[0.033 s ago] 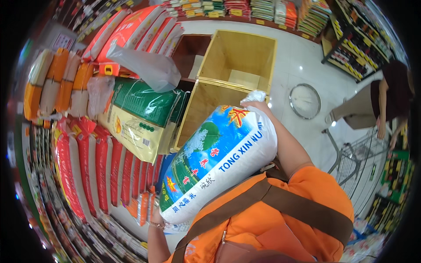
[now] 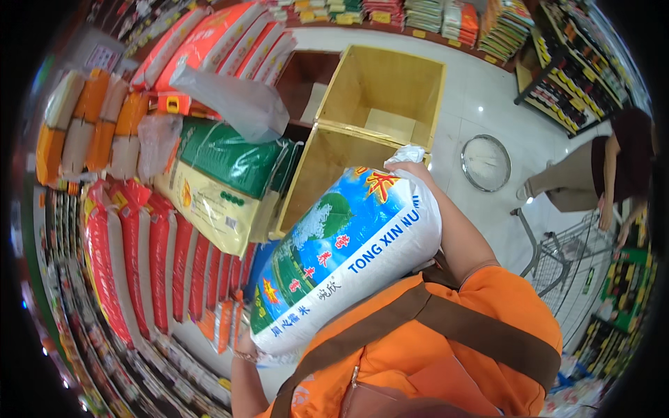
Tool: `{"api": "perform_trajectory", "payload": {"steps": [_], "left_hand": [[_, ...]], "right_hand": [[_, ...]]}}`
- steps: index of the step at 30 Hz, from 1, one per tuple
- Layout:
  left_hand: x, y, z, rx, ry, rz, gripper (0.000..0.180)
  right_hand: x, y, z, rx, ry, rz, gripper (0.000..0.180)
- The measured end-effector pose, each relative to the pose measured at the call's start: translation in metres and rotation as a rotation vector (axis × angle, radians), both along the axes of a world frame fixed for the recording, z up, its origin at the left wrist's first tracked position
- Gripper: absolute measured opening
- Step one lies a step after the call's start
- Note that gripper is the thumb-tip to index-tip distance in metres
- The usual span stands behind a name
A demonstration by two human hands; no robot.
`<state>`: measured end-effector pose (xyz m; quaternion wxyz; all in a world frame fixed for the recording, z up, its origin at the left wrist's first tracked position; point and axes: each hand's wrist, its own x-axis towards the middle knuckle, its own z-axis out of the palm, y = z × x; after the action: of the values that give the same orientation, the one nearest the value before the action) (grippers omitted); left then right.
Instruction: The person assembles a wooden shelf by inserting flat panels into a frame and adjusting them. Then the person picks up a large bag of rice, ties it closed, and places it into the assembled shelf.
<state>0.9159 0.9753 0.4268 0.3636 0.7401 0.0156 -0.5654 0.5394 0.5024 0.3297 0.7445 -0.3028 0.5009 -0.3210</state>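
A large blue and white rice sack (image 2: 341,244) lies slanted across my front, against my orange clothing, with its gathered neck up at the right. At that neck, my right hand (image 2: 412,169) is closed round the bunched plastic. My left hand (image 2: 244,346) grips the sack's lower left end, its fingers mostly hidden under and behind the bag. Just beyond the sack stand two open wooden bins (image 2: 296,191), the nearer one partly covered by it. A green and cream rice bag (image 2: 223,184) rests to the left of the bins.
Red rice sacks (image 2: 125,272) stand in a row at the left, with orange and white packs (image 2: 93,125) above. Clear plastic (image 2: 233,104) lies over the bags. On the floor at right is a round metal tray (image 2: 486,164); another person (image 2: 592,160) stands by a shopping cart (image 2: 568,258).
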Motion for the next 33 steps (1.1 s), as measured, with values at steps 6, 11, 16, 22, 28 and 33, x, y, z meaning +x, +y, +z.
{"api": "perform_trajectory", "payload": {"steps": [6,11,16,22,28,33], "left_hand": [[-0.028,-0.023,0.04,0.127,0.012,0.135,0.051],[-0.038,-0.056,0.054,0.209,0.159,0.105,0.05],[-0.035,-0.04,0.024,0.148,0.211,0.228,0.046],[-0.05,-0.017,-0.099,-0.015,0.197,0.455,0.046],[-0.111,0.007,-0.178,-0.143,0.192,0.791,0.045],[-0.129,0.01,-0.188,-0.182,0.15,0.88,0.045]], "right_hand": [[0.005,-0.015,-0.033,0.365,-0.087,0.109,0.02],[0.004,-0.023,-0.038,0.443,-0.093,0.163,0.029],[0.006,-0.026,-0.013,0.606,-0.204,0.207,0.024],[0.015,-0.018,0.019,0.581,-0.208,0.219,0.019],[0.019,-0.004,0.035,0.428,-0.106,0.201,0.019],[0.014,-0.003,0.038,0.343,-0.082,0.183,0.019]]}}
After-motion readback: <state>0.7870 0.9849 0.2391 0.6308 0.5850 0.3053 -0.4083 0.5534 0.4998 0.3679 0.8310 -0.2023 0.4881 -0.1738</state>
